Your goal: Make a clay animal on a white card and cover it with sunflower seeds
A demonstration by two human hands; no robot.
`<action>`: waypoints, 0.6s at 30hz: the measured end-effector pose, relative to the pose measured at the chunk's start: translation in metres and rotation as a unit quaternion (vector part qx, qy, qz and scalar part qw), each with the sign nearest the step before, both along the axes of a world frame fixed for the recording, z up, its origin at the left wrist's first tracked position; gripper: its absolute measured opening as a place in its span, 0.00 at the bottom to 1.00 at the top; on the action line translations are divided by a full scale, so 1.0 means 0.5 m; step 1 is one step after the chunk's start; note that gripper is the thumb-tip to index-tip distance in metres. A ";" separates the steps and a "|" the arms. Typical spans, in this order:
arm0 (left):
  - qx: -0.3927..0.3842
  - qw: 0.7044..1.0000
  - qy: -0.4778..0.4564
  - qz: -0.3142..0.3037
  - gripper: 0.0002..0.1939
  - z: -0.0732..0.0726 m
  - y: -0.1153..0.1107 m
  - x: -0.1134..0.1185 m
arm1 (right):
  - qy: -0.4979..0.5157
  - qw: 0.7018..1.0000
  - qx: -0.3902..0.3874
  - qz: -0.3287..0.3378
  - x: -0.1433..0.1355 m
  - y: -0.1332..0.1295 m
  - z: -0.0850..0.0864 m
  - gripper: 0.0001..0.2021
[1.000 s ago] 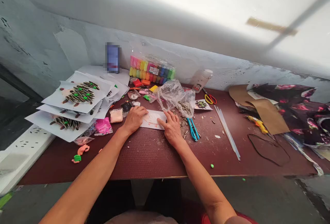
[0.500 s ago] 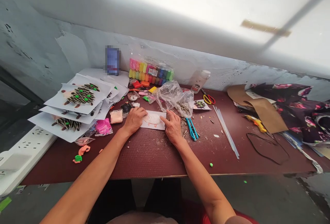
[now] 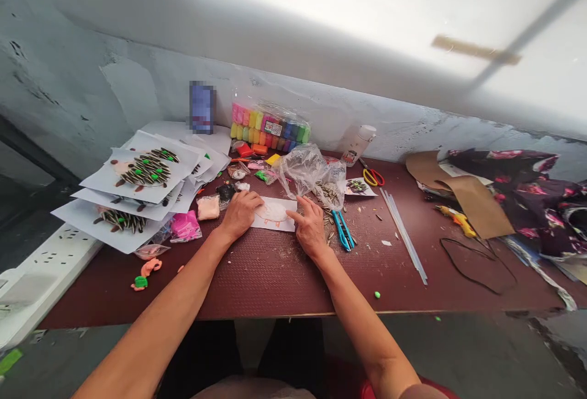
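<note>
The head view shows the left hand (image 3: 241,212) with fingers bent over the left end of a white sheet of paper (image 3: 266,226); whether it grips the sheet or only presses it, I cannot tell. The right hand (image 3: 310,223) is open, fingers apart, at the sheet's right end, a fingertip by the drawing (image 3: 274,209). It has shifted slightly right over the last second, so more of the pale rounded shape and its orange marks shows, leaving the drawing easier to see between the hands. The sheet lies flat midway along the table (image 3: 270,276), well in from the near edge. Just right of the right hand is a blue tool (image 3: 342,231); beyond it, a plastic bag (image 3: 300,166) and striped seeds (image 3: 328,191). Finished-looking pictures (image 3: 147,169) are stacked toward the table's far left corner, and a yellow glue gun (image 3: 461,221) lies toward the right end.
</note>
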State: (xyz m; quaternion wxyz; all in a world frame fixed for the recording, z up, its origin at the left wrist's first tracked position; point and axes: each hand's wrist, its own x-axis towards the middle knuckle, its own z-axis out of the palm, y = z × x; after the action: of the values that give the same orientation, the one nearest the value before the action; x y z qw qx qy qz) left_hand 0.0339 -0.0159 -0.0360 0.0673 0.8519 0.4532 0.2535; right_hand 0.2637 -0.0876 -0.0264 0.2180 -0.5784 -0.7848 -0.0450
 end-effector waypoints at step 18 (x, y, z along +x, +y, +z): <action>0.001 1.000 -0.004 -0.007 0.15 0.000 0.000 0.000 | 0.017 0.999 -0.049 -0.015 -0.011 0.003 0.006 0.26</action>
State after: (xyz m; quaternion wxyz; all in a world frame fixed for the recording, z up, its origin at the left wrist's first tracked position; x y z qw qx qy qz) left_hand 0.0340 -0.0158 -0.0359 0.0700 0.8542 0.4468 0.2567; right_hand 0.2582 -0.0863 -0.0236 0.2019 -0.6010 -0.7733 0.0004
